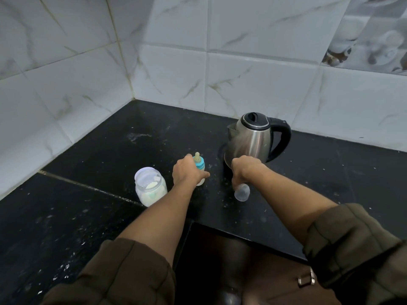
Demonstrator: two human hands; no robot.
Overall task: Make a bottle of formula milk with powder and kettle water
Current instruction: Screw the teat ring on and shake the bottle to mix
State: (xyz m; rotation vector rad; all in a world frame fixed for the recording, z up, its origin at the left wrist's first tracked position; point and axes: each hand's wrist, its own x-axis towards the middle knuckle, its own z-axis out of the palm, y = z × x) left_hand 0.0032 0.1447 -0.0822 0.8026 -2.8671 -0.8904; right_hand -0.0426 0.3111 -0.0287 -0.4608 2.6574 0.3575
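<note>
A baby bottle (200, 165) with a blue collar and a yellowish teat stands upright on the black counter (110, 150). My left hand (187, 172) is wrapped around its body. My right hand (244, 170) holds the bottle's clear cap (242, 192) just above the counter, in front of the kettle. The steel kettle (253, 139) with a black lid and handle stands behind my right hand, lid closed. An open plastic jar of white powder (150, 187) sits to the left of the bottle.
White marble-look tiled walls meet in a corner behind the counter. Specks of spilled powder dot the counter (141, 135). The counter's front edge steps back between my arms, with a dark floor below.
</note>
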